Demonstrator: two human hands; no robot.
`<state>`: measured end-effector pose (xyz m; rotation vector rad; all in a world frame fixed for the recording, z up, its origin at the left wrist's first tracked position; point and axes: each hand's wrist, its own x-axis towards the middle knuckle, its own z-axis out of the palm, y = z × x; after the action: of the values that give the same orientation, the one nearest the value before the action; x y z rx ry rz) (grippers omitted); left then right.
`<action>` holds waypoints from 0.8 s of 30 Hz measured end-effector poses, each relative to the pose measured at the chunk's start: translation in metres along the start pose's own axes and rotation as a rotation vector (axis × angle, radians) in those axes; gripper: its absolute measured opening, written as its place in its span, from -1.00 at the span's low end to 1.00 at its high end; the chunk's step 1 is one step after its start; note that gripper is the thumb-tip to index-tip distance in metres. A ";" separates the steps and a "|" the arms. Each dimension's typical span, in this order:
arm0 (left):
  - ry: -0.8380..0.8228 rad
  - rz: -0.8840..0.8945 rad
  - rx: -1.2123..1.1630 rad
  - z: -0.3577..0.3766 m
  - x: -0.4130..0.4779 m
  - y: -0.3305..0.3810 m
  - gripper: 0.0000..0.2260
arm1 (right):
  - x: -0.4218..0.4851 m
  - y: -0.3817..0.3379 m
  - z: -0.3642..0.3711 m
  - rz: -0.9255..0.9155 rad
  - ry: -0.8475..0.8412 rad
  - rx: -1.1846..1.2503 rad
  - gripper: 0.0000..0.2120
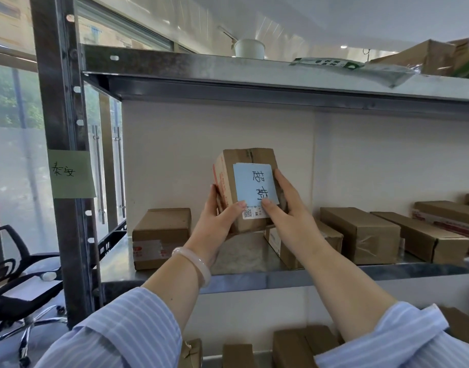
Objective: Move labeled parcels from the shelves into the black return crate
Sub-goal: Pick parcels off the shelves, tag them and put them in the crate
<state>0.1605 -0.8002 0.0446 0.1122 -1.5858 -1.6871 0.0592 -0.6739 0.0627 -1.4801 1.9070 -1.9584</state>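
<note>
Labeled parcel, blue note facing us, centre frame, lifted just off the mid shelf. Left grip & right grip both wrap its sides, thumbs on front. Draw it straight back, w/o clipping nearby boxes.

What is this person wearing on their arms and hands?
Both arms are in a light blue shirt with thin white stripes. The left sleeve and right sleeve stop near the elbow, leaving the forearms bare. A pale pink, glossy bangle circles the left wrist. The left hand and right hand wear no gloves, and the right wrist carries nothing.
</note>
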 end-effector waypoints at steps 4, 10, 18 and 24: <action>-0.003 0.000 0.072 0.003 -0.003 0.001 -0.51 | 0.000 0.002 -0.009 0.014 -0.026 -0.044 -0.40; 0.047 0.041 0.102 0.013 -0.007 0.004 -0.37 | -0.004 0.007 -0.016 -0.004 -0.024 -0.097 -0.39; 0.043 0.405 0.439 0.060 -0.018 0.007 -0.38 | -0.013 0.008 -0.038 -0.075 0.139 -0.008 -0.39; -0.170 0.471 0.306 0.098 -0.022 0.007 -0.52 | -0.035 -0.007 -0.076 -0.135 0.300 -0.185 -0.40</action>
<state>0.1240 -0.7081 0.0617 -0.2400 -1.8176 -1.1098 0.0350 -0.5933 0.0634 -1.4621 2.2155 -2.2283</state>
